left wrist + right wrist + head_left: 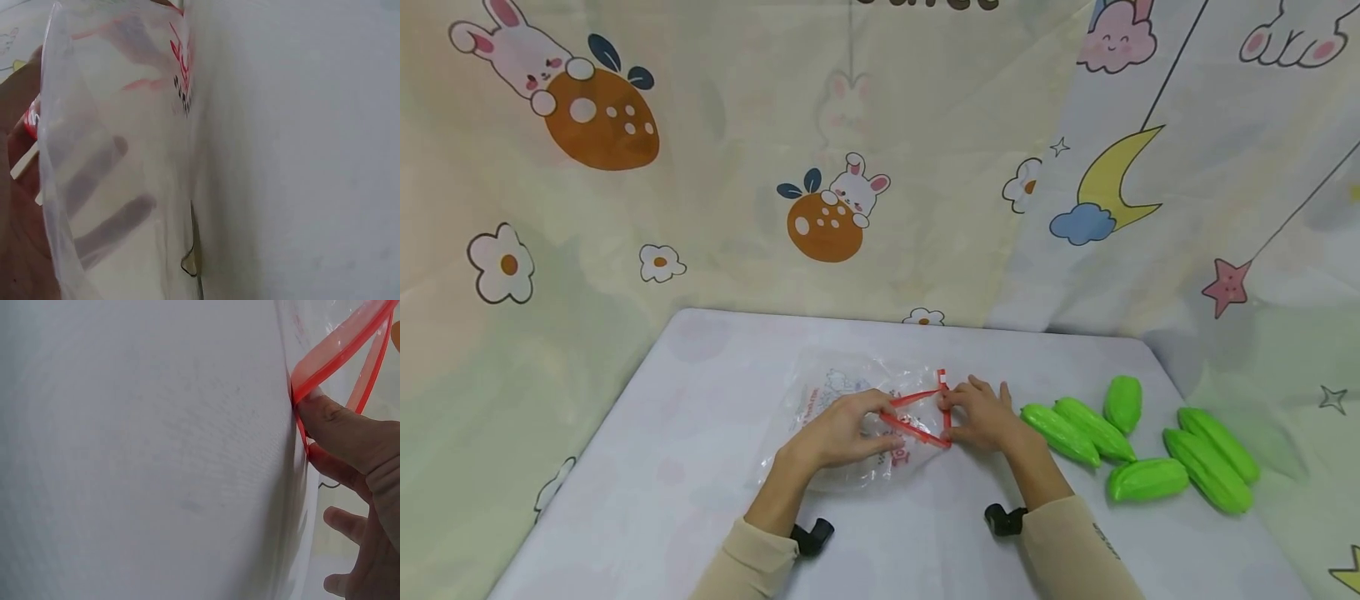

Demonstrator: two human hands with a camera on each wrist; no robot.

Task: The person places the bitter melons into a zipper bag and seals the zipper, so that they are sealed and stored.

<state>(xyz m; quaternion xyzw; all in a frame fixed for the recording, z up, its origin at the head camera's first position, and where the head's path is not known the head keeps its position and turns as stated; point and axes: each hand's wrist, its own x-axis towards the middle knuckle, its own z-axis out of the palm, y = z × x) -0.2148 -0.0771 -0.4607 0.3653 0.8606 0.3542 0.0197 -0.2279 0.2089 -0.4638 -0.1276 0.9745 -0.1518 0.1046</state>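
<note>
Left hand: the left hand (842, 429) grips the clear bag (827, 392) near its mouth, fingers at the red strip (917, 432); through the film, the left wrist view shows some of them as dim shapes.
Right hand: the right hand (988, 417) pinches the red strip between thumb and index finger, the other fingers spread away from it.
Bag: lying on the white worktop (685, 433), around the middle, mostly left of the right hand; thin, wrinkled film with red and bluish print, partly covered by the left hand.
Red strip: runs along the bag's mouth, its edges parted into a three-sided gap between the two hands; a small red-and-white piece shows at the far end.
Green fruits: six ridged, bright green fruits (1148, 481) sit to the right of the right hand, near the worktop's right side, several lying against one another.
Sleeves: beige sleeves (1078, 554) on both arms, a black piece (812, 537) beside each wrist.
Backdrop: a pale cloth (722, 208) behind the worktop, printed with rabbits, flowers, a yellow moon and a pink star.
</note>
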